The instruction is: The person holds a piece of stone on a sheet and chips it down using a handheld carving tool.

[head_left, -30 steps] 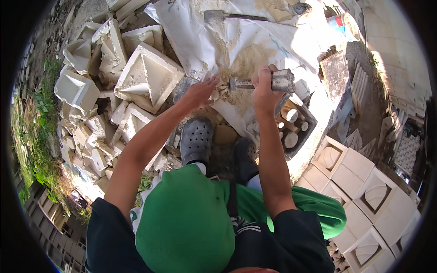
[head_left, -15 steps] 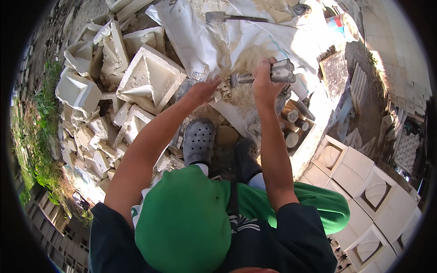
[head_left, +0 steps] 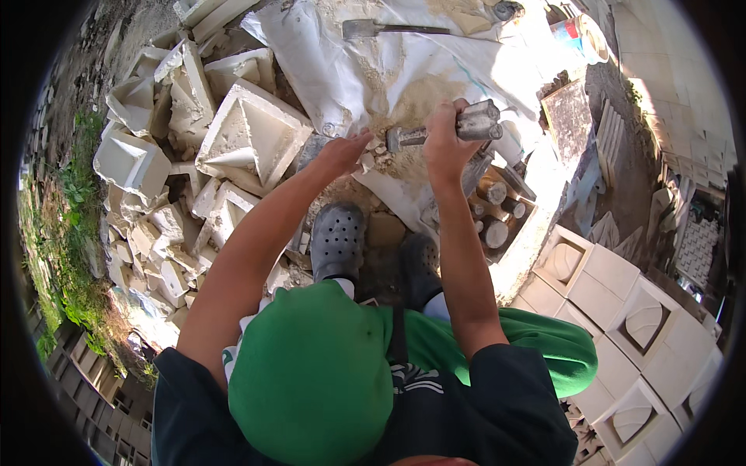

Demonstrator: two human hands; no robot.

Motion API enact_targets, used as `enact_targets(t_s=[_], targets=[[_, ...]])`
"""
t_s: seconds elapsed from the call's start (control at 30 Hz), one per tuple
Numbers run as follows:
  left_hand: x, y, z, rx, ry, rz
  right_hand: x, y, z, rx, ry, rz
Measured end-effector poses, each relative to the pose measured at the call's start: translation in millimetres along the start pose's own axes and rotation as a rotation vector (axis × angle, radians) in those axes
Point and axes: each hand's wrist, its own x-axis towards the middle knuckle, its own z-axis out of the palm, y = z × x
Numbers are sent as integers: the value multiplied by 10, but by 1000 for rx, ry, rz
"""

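Observation:
My right hand is closed around the shaft of a grey, cement-caked hand tool. A thick, lobed end of the tool sticks out to the right of my fist. Its flat, narrow head points left, over pale dusty rubble. To the left, my left hand reaches low over white chips with its fingers stretched out. Nothing shows in its grip, though its underside is hidden. A dusty white sheet spreads beyond both hands, with a long-handled flat-bladed tool lying across it.
Broken white cast blocks are heaped on the left. Round cylinders lie in a tray right of my feet. A bucket tips at the far right, and patterned blocks are stacked at the near right. My grey clogs stand between.
The scene has slid slightly left in the view. Both hands and the tool keep nearly the same places over the rubble.

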Motion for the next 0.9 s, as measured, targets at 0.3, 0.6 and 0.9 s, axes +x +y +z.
enact_targets(t_s=[0.3, 0.6, 0.9], targets=[[-86, 48, -1, -18, 28, -21, 41, -727, 41, -60, -84, 26], [-117, 150, -17, 17, -14, -60, -161, 88, -244, 6, -24, 39], [-84, 11, 37, -6, 77, 17, -161, -932, -108, 64, 56, 23]])
